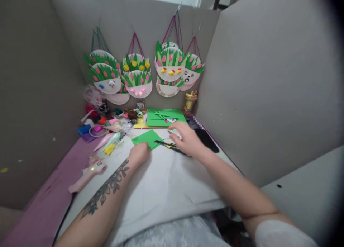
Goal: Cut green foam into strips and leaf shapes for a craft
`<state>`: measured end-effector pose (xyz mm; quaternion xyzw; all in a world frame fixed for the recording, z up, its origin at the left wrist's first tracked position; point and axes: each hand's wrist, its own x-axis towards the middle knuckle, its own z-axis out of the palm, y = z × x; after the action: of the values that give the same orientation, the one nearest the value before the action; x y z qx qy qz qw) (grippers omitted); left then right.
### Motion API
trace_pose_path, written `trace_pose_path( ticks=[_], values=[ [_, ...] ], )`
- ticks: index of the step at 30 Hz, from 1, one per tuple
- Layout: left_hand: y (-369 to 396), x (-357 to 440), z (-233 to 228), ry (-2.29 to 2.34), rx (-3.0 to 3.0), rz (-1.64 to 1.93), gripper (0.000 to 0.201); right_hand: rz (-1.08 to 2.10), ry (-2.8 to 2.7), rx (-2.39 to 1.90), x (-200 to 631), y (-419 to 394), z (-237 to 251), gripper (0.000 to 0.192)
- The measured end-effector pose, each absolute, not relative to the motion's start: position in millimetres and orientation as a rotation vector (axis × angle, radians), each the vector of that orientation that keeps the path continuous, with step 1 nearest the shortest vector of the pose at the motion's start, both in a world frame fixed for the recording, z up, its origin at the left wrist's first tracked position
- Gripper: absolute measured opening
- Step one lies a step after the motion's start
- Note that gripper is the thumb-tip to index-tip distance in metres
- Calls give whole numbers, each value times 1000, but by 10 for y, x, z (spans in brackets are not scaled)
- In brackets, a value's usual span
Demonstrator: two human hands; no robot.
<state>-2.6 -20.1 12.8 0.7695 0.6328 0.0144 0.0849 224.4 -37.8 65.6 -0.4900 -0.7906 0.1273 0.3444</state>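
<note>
Out beyond your left forearm a pink glue gun point(87, 175) is lying on the purple tablecloth point(45, 204), smooth, hard plastic. Your left hand point(139, 153) is pressing down, fingers curled, on the near corner of the green paper square point(147, 138), which is lying flat on the white sheet point(161, 182) just ahead of your knuckles. It looks thin, light and floppy, likely to crease, so you would be pinching it by an edge. Your right hand point(186, 139) is resting with fingers loosely spread over a black-and-yellow craft knife point(170, 146); whether it is gripping it I cannot tell. Beyond it green paper sheets point(163, 117) are lying stacked.
</note>
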Motion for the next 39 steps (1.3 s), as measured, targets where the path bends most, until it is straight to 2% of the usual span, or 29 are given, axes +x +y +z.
trace_pose_path(
  ticks=[6, 12, 16, 18, 21, 23, 28, 34, 39],
  values=[
    [-204, -127, 108, 1900, 2316, -28, 30, 230, -2280, -1799, 2141, -264, 260, 38],
    [-263, -104, 182, 1873, 2322, 47, 30, 360, -2270, -1886, 2297, -240, 200, 23],
    [-268, -80, 185, 1872, 2337, 21, 26, 553, -2028, -1784, 2376, -226, 208, 17],
    [-262, -76, 181, 1878, 2330, 20, 26, 777, -1810, -1660, 2389, -223, 194, 17],
    [-257, -75, 181, 1880, 2318, 18, 27, 1134, -1480, -1409, 2383, -211, 176, 21],
    [-256, -77, 181, 1879, 2321, 24, 26, 1214, -1327, -1263, 2377, -188, 178, 25],
    [-244, -94, 164, 1859, 2342, 46, 25, 1232, -1040, -1147, 2400, -100, 162, 30],
    [-229, -98, 161, 1852, 2346, 39, 25, 1142, -1009, -1116, 2398, -53, 78, 14],
    [-234, -90, 157, 1853, 2333, 43, 25, 1025, -1085, -1193, 2351, -65, 92, 34]
  ],
)
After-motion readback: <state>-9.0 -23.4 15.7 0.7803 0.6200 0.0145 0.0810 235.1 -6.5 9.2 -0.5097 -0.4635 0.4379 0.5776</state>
